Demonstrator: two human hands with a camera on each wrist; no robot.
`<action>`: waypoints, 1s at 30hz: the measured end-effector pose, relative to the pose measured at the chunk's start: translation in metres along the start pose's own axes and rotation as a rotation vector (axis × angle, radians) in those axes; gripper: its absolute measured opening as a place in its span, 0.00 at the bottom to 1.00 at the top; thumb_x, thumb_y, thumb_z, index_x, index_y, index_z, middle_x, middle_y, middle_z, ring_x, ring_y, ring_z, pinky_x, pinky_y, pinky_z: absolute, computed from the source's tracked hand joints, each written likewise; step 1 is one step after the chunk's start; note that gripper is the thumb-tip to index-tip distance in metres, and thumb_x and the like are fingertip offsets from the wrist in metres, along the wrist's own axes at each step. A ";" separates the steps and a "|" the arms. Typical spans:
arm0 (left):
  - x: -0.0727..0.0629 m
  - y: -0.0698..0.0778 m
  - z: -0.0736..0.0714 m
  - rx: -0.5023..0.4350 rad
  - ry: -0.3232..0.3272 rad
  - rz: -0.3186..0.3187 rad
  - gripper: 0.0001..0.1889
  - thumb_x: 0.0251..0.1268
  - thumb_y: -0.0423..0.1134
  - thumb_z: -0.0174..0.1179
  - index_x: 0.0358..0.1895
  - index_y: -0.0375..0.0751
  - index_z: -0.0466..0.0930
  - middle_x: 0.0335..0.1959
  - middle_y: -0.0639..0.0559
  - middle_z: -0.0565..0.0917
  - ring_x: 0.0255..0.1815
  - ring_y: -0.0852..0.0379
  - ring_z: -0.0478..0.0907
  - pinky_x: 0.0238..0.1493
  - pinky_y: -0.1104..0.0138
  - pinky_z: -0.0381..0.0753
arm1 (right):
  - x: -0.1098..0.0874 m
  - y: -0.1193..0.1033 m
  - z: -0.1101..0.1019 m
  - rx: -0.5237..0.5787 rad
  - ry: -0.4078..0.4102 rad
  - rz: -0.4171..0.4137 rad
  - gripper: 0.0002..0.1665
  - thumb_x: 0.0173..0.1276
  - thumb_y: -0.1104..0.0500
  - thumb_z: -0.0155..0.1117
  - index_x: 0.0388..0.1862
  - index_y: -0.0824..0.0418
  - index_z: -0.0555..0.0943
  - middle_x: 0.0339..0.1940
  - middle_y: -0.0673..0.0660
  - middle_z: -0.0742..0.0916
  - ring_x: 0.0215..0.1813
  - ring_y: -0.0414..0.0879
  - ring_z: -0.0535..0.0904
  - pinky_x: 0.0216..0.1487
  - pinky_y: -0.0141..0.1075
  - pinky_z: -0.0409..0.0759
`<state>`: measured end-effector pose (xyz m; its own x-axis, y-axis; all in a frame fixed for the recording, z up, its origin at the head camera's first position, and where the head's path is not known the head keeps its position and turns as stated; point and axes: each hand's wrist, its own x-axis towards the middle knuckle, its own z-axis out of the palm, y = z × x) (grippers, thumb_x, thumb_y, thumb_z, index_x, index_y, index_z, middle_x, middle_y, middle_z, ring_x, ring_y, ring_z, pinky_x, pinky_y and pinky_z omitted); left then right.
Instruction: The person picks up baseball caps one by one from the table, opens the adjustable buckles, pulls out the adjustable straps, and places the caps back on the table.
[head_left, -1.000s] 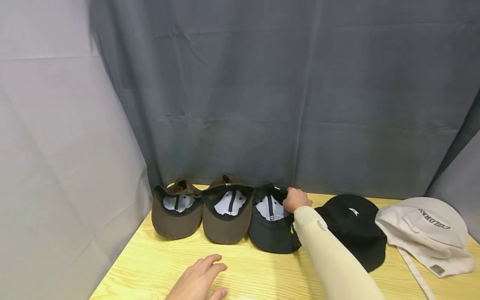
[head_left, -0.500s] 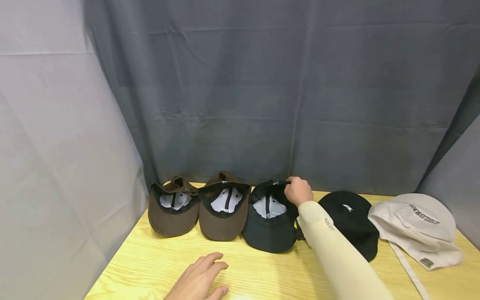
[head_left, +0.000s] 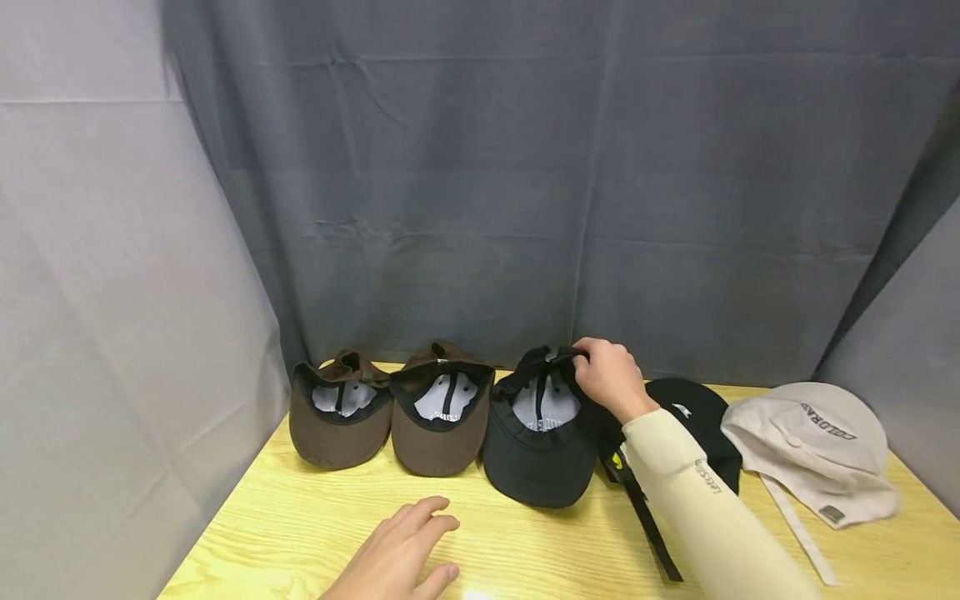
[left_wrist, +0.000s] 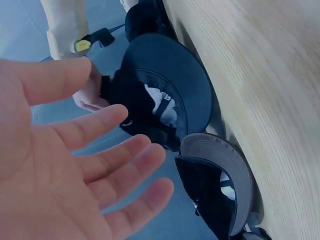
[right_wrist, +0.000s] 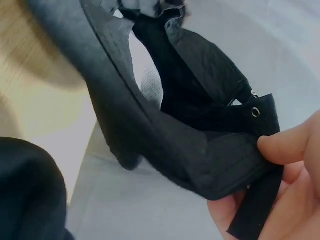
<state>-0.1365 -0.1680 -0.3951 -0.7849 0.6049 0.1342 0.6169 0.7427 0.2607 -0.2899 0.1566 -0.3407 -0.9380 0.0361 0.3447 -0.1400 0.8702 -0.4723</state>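
My right hand (head_left: 611, 375) pinches the back edge of a black baseball cap (head_left: 542, 467) between thumb and fingers, beside its adjuster strap (right_wrist: 256, 207). The cap's hollow faces me, showing a pale lining panel, and its brim points toward the front of the table. Fingers spread, my left hand (head_left: 401, 550) hovers over the near part of the table and holds nothing. A brown cap (head_left: 442, 450) stands left of the black one, hollow also toward me, its edge right beside the black cap.
Another brown cap (head_left: 341, 437) ends the row at left. To the right lie a second black cap (head_left: 693, 417), partly behind my right forearm, and a cream cap (head_left: 813, 450) with a trailing strap (head_left: 801, 533). A grey curtain (head_left: 450, 208) hangs behind the wooden table (head_left: 300, 525).
My right hand has risen with the black cap's back edge, tilting the cap up. A dark band under the right wrist now hangs in view. The left hand stays about where it was.
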 end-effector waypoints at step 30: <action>0.028 0.039 -0.026 -0.031 0.412 0.035 0.16 0.61 0.42 0.67 0.52 0.48 0.81 0.53 0.58 0.82 0.50 0.61 0.80 0.51 0.62 0.82 | -0.107 -0.034 -0.054 0.150 0.307 -0.300 0.13 0.62 0.69 0.63 0.41 0.56 0.86 0.28 0.52 0.87 0.15 0.31 0.60 0.20 0.29 0.65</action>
<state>-0.1356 -0.1296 -0.3559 -0.7249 0.4595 0.5132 0.6467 0.7107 0.2770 -0.1677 0.1497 -0.3179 -0.7143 -0.0430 0.6985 -0.4573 0.7842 -0.4194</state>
